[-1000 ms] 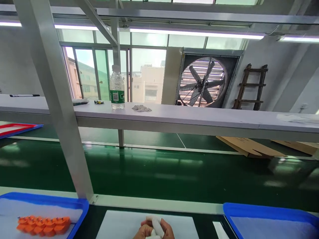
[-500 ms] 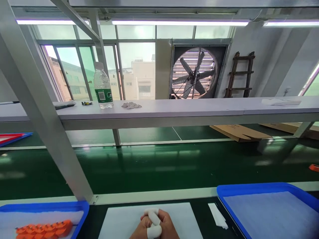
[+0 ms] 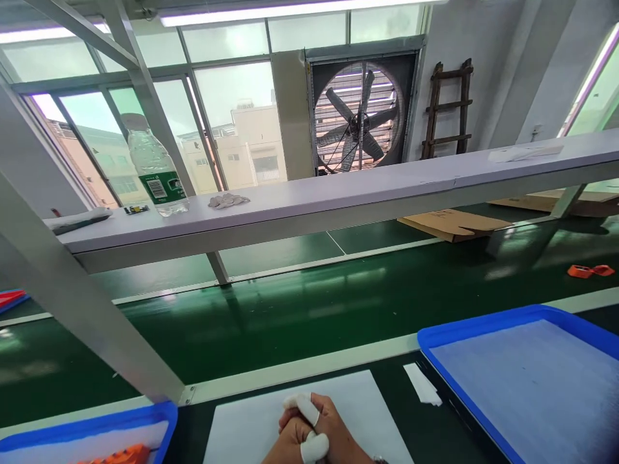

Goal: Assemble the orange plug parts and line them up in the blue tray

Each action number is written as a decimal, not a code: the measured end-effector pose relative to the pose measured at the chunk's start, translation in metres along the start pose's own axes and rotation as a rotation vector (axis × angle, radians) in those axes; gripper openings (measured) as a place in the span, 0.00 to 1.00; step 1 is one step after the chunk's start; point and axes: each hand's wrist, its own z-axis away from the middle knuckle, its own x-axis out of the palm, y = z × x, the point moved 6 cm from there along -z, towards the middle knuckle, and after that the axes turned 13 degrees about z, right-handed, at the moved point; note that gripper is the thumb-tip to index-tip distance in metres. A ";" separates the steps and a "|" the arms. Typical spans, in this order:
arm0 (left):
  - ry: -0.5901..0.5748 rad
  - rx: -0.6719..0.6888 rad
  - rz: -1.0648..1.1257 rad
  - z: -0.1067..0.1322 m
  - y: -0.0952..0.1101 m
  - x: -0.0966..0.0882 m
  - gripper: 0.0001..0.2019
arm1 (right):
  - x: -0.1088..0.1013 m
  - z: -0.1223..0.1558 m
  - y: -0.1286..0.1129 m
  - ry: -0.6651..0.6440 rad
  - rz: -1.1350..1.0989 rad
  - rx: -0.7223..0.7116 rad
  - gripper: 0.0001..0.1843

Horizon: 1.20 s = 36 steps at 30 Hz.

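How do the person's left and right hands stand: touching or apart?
Touching. The head view shows the left hand and right hand clasped together over the white sheet, fingers overlapping, with no gap visible.

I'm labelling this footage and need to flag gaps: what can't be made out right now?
All in the head view:
Anything between the left hand and right hand: hidden by their own closed fingers.
Orange pieces: cut off by the bottom edge.
Blue tray on the right: cut off by frame edges.
Bottle label's fine print: too small.
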 end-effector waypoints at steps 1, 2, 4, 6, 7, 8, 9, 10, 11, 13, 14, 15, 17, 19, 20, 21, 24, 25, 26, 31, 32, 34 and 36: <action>0.012 -0.007 -0.055 0.001 -0.001 0.000 0.29 | 0.003 0.001 -0.002 -0.027 -0.027 -0.014 0.23; 0.016 -0.003 -0.120 0.002 0.000 0.001 0.30 | 0.005 0.002 -0.003 -0.043 -0.056 -0.019 0.23; 0.004 0.003 -0.187 0.005 0.001 0.005 0.31 | 0.007 0.001 -0.001 -0.052 -0.104 -0.023 0.26; 0.005 0.006 -0.188 0.008 0.004 0.009 0.32 | 0.007 -0.002 0.005 -0.019 -0.130 -0.029 0.30; 0.010 0.006 -0.185 0.010 0.006 0.012 0.32 | 0.006 -0.004 0.009 0.005 -0.132 -0.031 0.33; 0.016 0.008 -0.185 0.012 0.009 0.014 0.32 | 0.004 -0.006 0.012 0.033 -0.128 -0.034 0.35; 0.012 0.006 -0.188 0.013 0.011 0.018 0.31 | 0.002 -0.009 0.015 0.062 -0.119 -0.037 0.36; -0.003 0.001 -0.189 0.015 0.014 0.023 0.31 | 0.000 -0.011 0.017 0.088 -0.110 -0.039 0.36; -0.019 -0.004 -0.182 0.016 0.016 0.028 0.30 | -0.001 -0.012 0.018 0.104 -0.105 -0.036 0.36; -0.055 -0.023 -0.158 0.019 0.020 0.037 0.29 | -0.003 -0.014 0.019 0.110 -0.105 -0.024 0.34; -0.069 -0.034 -0.145 0.021 0.022 0.040 0.29 | -0.004 -0.014 0.018 0.102 -0.112 -0.017 0.33; -0.080 -0.045 -0.135 0.022 0.023 0.042 0.28 | -0.003 -0.014 0.017 0.087 -0.120 -0.011 0.31; -0.093 -0.060 -0.130 0.024 0.024 0.043 0.26 | -0.002 -0.013 0.014 0.054 -0.118 -0.004 0.28; -0.095 -0.058 -0.138 0.025 0.025 0.041 0.26 | -0.002 -0.011 0.011 0.042 -0.083 -0.006 0.26; -0.092 -0.054 -0.143 0.025 0.025 0.040 0.26 | -0.002 -0.010 0.009 0.042 -0.056 -0.012 0.26; -0.087 -0.047 -0.147 0.025 0.025 0.038 0.26 | -0.002 -0.009 0.008 0.045 -0.028 -0.020 0.26; -0.095 -0.056 -0.127 0.024 0.023 0.033 0.26 | -0.002 -0.008 0.005 0.051 0.023 -0.051 0.26; -0.107 -0.070 -0.111 0.024 0.022 0.033 0.27 | -0.003 -0.008 0.005 0.054 0.028 -0.057 0.26; -0.121 -0.084 -0.094 0.023 0.020 0.033 0.27 | -0.003 -0.008 0.005 0.058 0.029 -0.058 0.26; -0.185 -0.151 -0.061 0.021 0.016 0.034 0.30 | -0.005 -0.008 0.007 0.081 0.072 -0.066 0.25; -0.190 -0.162 -0.066 0.021 0.015 0.033 0.29 | -0.006 -0.008 0.006 0.086 0.091 -0.070 0.25; -0.195 -0.165 -0.076 0.020 0.015 0.033 0.29 | -0.007 -0.007 0.005 0.091 0.124 -0.067 0.25; -0.193 -0.142 -0.085 0.018 0.015 0.032 0.29 | -0.007 -0.005 0.003 0.094 0.151 -0.054 0.25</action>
